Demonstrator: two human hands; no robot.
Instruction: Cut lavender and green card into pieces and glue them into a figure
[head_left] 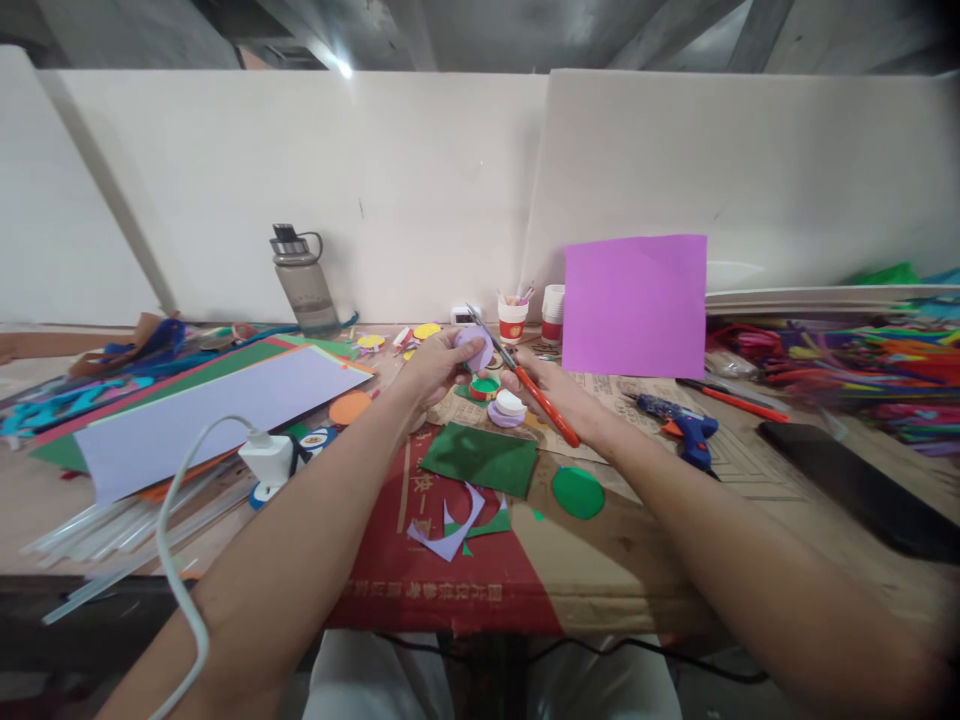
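Observation:
A thin light-purple disc (475,346) is pinched between the fingers and thumb of my left hand (439,368). My right hand (544,385) is wrapped round orange-handled scissors (534,392), their grey blades pointing up and away beside the disc. Below the hands, a small white round cap sits on another purple disc (504,418), next to a green-and-red round cap (484,387). Nearer me lie a dark green sheet (480,458), a green disc (578,492) and purple and green offcuts (459,530) with curved cut edges.
Coloured sheets (225,410), clear glue sticks (142,520) and a white plug (268,460) with a cable lie left. A bottle (304,280) and paper cup (513,318) stand behind. Right are a purple sheet (634,305), glue gun (686,430), black phone (862,485) and pipe cleaners (885,350).

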